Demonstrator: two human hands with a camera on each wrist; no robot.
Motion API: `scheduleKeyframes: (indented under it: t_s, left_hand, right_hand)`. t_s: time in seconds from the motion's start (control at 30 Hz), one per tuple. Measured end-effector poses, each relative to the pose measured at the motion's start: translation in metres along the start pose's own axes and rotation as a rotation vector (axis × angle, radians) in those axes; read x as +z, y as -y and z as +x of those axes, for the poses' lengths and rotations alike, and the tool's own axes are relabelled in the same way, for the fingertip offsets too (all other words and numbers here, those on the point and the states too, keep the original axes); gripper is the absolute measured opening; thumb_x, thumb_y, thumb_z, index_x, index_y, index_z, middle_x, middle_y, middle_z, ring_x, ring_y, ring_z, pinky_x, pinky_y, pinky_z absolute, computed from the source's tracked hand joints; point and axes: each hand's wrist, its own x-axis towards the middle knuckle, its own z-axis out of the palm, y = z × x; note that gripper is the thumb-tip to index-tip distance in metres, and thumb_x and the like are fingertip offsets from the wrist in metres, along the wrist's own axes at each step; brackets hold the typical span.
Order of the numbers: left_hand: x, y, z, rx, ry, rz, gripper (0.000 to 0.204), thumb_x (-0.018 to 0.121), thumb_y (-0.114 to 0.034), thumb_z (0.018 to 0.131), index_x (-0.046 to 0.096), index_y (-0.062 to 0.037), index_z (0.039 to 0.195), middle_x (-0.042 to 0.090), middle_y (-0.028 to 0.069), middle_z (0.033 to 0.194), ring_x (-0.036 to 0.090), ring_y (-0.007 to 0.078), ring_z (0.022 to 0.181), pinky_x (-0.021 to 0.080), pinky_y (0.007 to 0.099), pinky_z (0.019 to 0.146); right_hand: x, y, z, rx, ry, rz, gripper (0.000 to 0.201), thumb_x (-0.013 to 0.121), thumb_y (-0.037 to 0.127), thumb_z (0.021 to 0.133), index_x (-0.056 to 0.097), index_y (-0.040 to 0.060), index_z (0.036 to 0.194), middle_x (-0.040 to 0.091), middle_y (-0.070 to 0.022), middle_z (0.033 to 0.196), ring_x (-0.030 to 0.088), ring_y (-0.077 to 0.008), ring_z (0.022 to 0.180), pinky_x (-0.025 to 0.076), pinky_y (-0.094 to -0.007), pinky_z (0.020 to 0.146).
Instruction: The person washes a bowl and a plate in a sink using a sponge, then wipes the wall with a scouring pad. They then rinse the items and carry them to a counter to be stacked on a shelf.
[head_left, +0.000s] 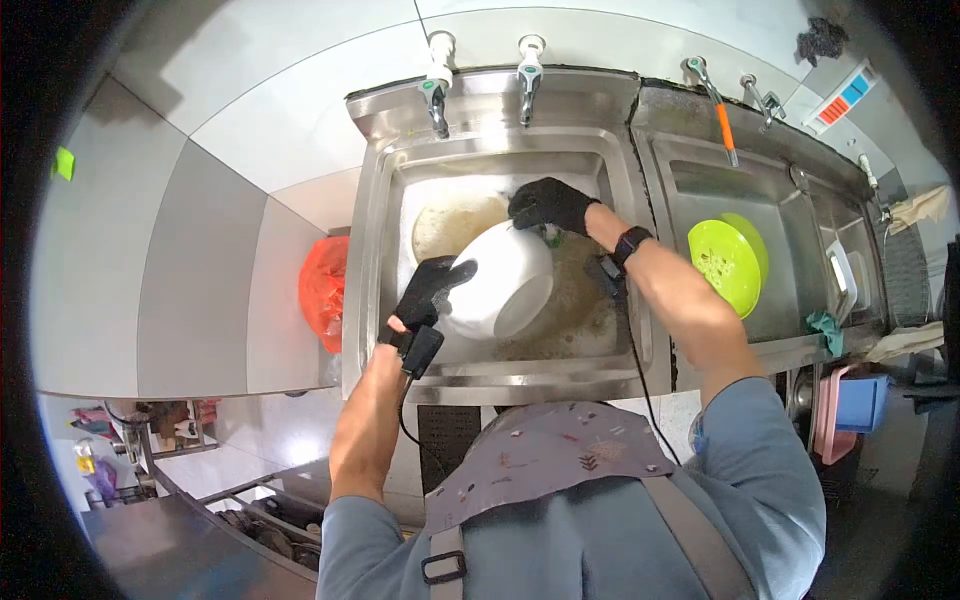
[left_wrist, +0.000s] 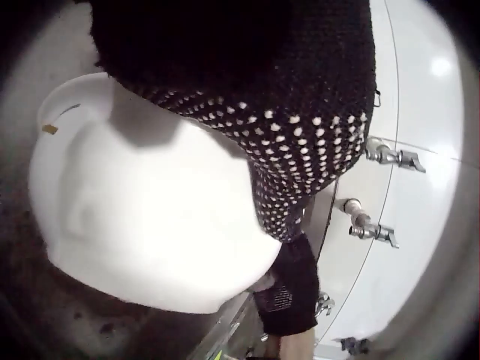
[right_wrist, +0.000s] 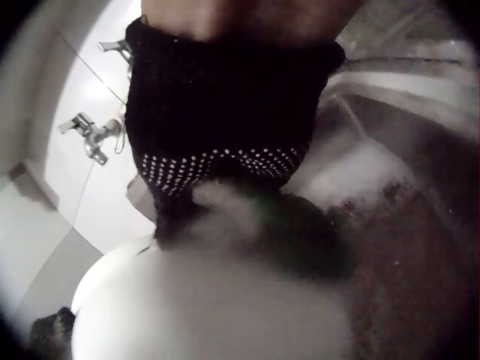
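Note:
A white bowl is held tilted over the left sink basin, its rounded outside turned up. My left hand, in a black dotted glove, grips the bowl's left side, thumb lying over it. At the bowl's far edge my gloved right hand curls around a green and whitish scouring pad, which is blurred in the right wrist view. The pad lies against the bowl's surface, partly hidden by the glove. Behind the bowl, a round pale dish sits among suds in murky water.
Two taps jut from the wall above this basin. Yellow-green bowls with food bits stand in the right basin, below an orange-tipped tap. A red plastic bag hangs at the left. Cables run from both wrists.

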Motion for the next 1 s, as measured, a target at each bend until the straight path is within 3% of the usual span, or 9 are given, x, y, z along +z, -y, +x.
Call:
scheduleKeyframes:
  t_s: [0.03, 0.13, 0.23, 0.43, 0.53, 0.63, 0.73, 0.9, 1.0]
  left_hand:
    - [-0.015, 0.037, 0.018, 0.123, -0.033, 0.125, 0.044, 0.069, -0.036, 0.089, 0.068, 0.0028, 0.111, 0.068, 0.0037, 0.094, 0.058, 0.0106, 0.081, 0.046, 0.0267, 0.074]
    - [-0.015, 0.052, 0.011, 0.342, -0.113, 0.100, 0.045, 0.065, -0.037, 0.092, 0.067, 0.0036, 0.112, 0.068, 0.0048, 0.096, 0.058, 0.0140, 0.085, 0.046, 0.0290, 0.081]
    - [-0.010, 0.062, 0.004, 0.440, -0.215, 0.157, 0.044, 0.062, -0.036, 0.094, 0.066, 0.0046, 0.112, 0.068, 0.0057, 0.097, 0.058, 0.0155, 0.088, 0.045, 0.0301, 0.085]
    - [0.002, 0.072, 0.008, 0.387, -0.184, 0.000, 0.041, 0.061, -0.032, 0.096, 0.064, 0.0040, 0.115, 0.068, 0.0061, 0.101, 0.059, 0.0154, 0.093, 0.045, 0.0304, 0.088]
    - [0.005, 0.069, 0.018, 0.272, -0.153, -0.121, 0.039, 0.061, -0.030, 0.096, 0.064, 0.0031, 0.117, 0.067, 0.0052, 0.103, 0.059, 0.0149, 0.093, 0.045, 0.0301, 0.088]
    - [0.010, 0.070, 0.026, 0.191, -0.123, -0.159, 0.037, 0.062, -0.026, 0.095, 0.063, 0.0021, 0.119, 0.067, 0.0049, 0.104, 0.059, 0.0148, 0.093, 0.046, 0.0308, 0.087]
    - [0.014, 0.087, 0.044, 0.363, -0.053, -0.032, 0.034, 0.062, -0.019, 0.093, 0.062, 0.0022, 0.119, 0.067, 0.0050, 0.104, 0.060, 0.0157, 0.094, 0.048, 0.0326, 0.085]
    - [0.003, 0.110, 0.073, 0.746, 0.056, 0.620, 0.039, 0.066, -0.008, 0.084, 0.060, 0.0051, 0.120, 0.067, 0.0067, 0.107, 0.061, 0.0191, 0.096, 0.049, 0.0360, 0.088]
    - [0.025, 0.081, 0.055, 0.273, 0.153, -0.095, 0.045, 0.068, -0.009, 0.082, 0.058, 0.0048, 0.124, 0.067, 0.0075, 0.109, 0.060, 0.0183, 0.098, 0.047, 0.0345, 0.090]
  right_hand:
    - [0.012, -0.042, 0.001, -0.073, -0.021, -0.316, 0.032, 0.069, 0.029, 0.079, 0.072, 0.0018, 0.096, 0.070, -0.0158, 0.099, 0.067, -0.0296, 0.088, 0.052, -0.0378, 0.080]
    - [0.032, -0.083, -0.004, 0.470, 0.324, -0.681, 0.035, 0.059, 0.029, 0.087, 0.069, 0.0047, 0.111, 0.067, -0.0168, 0.112, 0.065, -0.0332, 0.100, 0.051, -0.0405, 0.088]
    - [0.103, -0.238, -0.056, 0.707, -0.294, -0.044, 0.045, 0.055, 0.023, 0.090, 0.057, 0.0107, 0.134, 0.055, -0.0128, 0.138, 0.056, -0.0273, 0.122, 0.045, -0.0351, 0.099]
    - [0.117, -0.193, -0.080, 0.620, 0.199, -0.308, 0.052, 0.041, 0.032, 0.097, 0.042, 0.0143, 0.146, 0.030, -0.0028, 0.156, 0.030, -0.0190, 0.140, 0.020, -0.0309, 0.115]
    - [0.087, -0.079, -0.052, 0.442, 0.531, -1.029, 0.048, 0.049, 0.030, 0.095, 0.051, 0.0109, 0.139, 0.045, -0.0038, 0.147, 0.043, -0.0196, 0.133, 0.030, -0.0318, 0.112]
    - [0.071, -0.011, -0.035, 0.793, -0.130, 0.482, 0.030, 0.058, 0.024, 0.091, 0.066, 0.0101, 0.117, 0.066, -0.0093, 0.115, 0.062, -0.0231, 0.104, 0.048, -0.0379, 0.091]
    - [0.101, 0.030, -0.038, 0.072, -0.324, -0.043, 0.023, 0.060, 0.020, 0.087, 0.069, 0.0148, 0.108, 0.068, -0.0132, 0.103, 0.065, -0.0296, 0.098, 0.051, -0.0440, 0.087]
    - [0.109, 0.071, -0.024, -0.011, -0.483, -0.359, 0.026, 0.064, 0.021, 0.082, 0.069, 0.0111, 0.106, 0.068, -0.0133, 0.104, 0.061, -0.0322, 0.104, 0.049, -0.0459, 0.088]
    - [0.105, 0.032, 0.000, -0.152, -0.389, -0.573, 0.029, 0.058, 0.024, 0.088, 0.068, 0.0071, 0.108, 0.065, -0.0159, 0.115, 0.061, -0.0335, 0.105, 0.050, -0.0458, 0.089]
